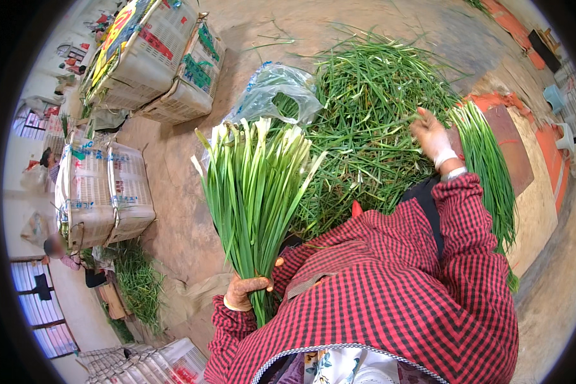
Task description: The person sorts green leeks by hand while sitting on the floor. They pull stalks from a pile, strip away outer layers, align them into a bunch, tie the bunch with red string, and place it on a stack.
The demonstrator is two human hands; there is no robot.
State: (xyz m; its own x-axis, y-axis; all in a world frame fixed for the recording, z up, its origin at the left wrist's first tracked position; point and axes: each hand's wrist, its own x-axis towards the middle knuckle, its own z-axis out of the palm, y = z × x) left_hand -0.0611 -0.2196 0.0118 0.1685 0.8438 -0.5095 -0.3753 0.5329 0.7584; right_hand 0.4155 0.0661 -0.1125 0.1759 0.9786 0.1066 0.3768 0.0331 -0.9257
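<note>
My left hand (248,291) is closed around the lower part of a thick bunch of garlic chives (249,192). The bunch stands upright, its pale cut ends fanned at the top. Farther right, my right hand (432,137), with white wrapping at palm and wrist, is raised over a large heap of loose chive leaves (377,96). Its fingers are pinched at what looks like a thin green chive leaf, slightly blurred. Just right of that hand lies a neat row of chives (486,166), white ends away from me.
A clear plastic bag (278,93) lies beside the heap. White plastic crates (150,54) and more crates (105,189) stand at left. Another chive pile (137,281) is on the floor, near a person (64,253). A brown board (511,150) and orange sheeting (550,153) are at right.
</note>
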